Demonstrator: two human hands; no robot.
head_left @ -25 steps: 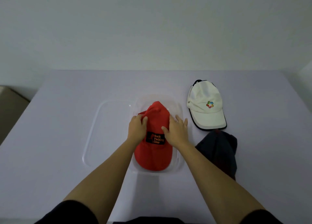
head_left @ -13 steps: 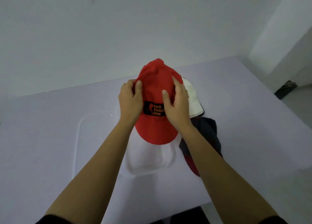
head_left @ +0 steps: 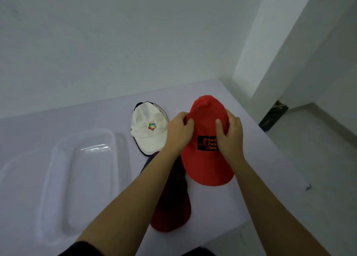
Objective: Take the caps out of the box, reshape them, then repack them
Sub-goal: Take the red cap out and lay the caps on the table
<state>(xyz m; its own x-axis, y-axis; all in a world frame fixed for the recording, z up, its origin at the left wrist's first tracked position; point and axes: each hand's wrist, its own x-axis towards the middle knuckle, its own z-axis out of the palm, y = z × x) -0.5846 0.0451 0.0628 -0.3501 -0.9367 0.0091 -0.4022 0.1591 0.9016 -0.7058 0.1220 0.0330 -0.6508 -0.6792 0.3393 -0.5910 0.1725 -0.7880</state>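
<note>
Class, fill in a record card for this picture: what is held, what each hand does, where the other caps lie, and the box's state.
Held: red cap, black logo patch
Left hand: grips crown's left side
Right hand: grips crown's right side
White cap: on the table, left of the red cap
Dark cap: on the table, partly under the left forearm
Clear box: far left, no cap inside
</note>
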